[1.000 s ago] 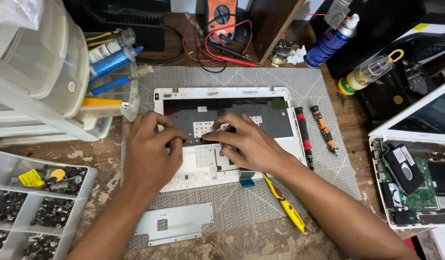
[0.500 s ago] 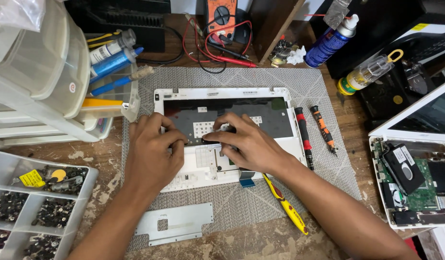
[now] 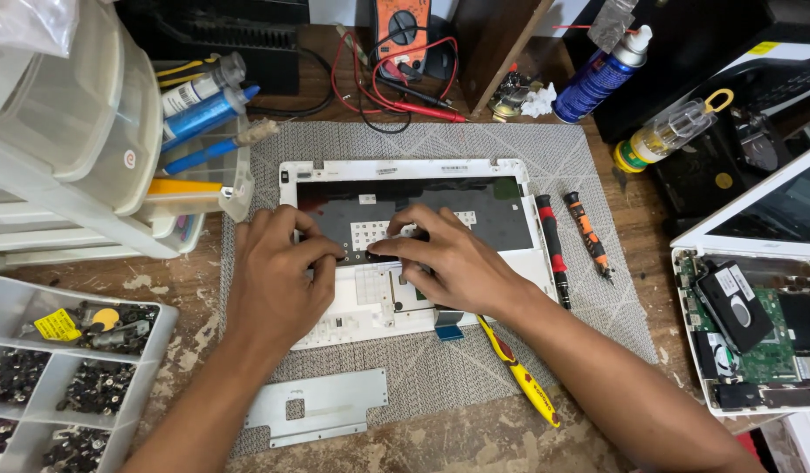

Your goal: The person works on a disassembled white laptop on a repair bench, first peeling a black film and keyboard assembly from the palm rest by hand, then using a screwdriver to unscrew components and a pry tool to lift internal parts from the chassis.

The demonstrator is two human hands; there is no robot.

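Both hands have hardly moved in the last second. Left hand (image 3: 278, 271) stays with curled fingers pressed on the laptop case (image 3: 405, 241), holding nothing; right hand (image 3: 449, 258) still pinches something small at the dark recess, too small to tell. Case lies on the grey mat (image 3: 475, 377), screwdrivers (image 3: 567, 241) beside it, so the fine work continues.

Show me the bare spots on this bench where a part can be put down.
Free: the grey mat right of the two screwdrivers, and the mat strip between the white laptop shell and the multimeter leads. Some mat lies between the metal plate and the yellow tool. Crowded: left side with the screw tray; right side with the open laptop.
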